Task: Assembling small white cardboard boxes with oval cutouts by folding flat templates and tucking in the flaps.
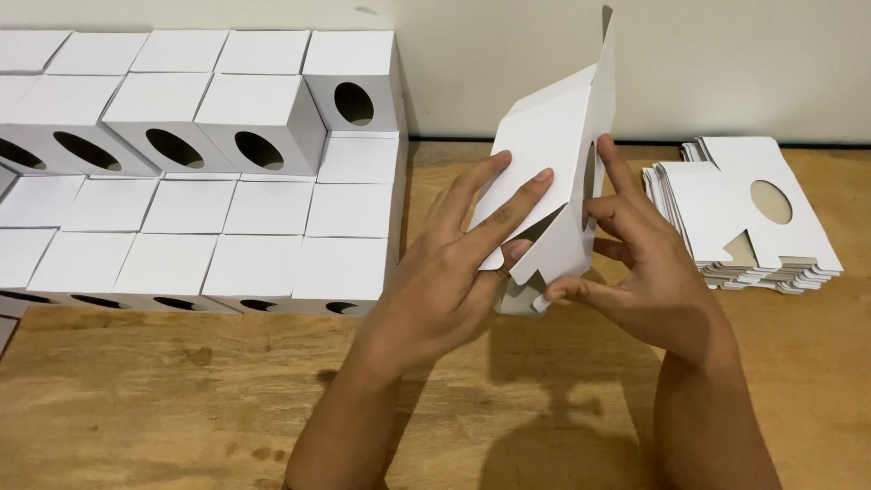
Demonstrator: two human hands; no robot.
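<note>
The carton [553, 172] held between the left hand [454, 272] and right hand [644, 272] is thin white card, smooth and matt, with crisp creases and clean die-cut edges. The boxes [227, 181] stacked at the left are the same matt white card, their faces flat and unmarked, each oval hole cleanly cut. The flat blanks [744, 218] piled at the right are white on top; a duller grey-brown card shows through the oval hole and at the layered edges. The table [181, 408] is bare wood, warm brown, with visible grain, dark specks and a slight sheen. The wall [726, 63] is plain, matt off-white.
</note>
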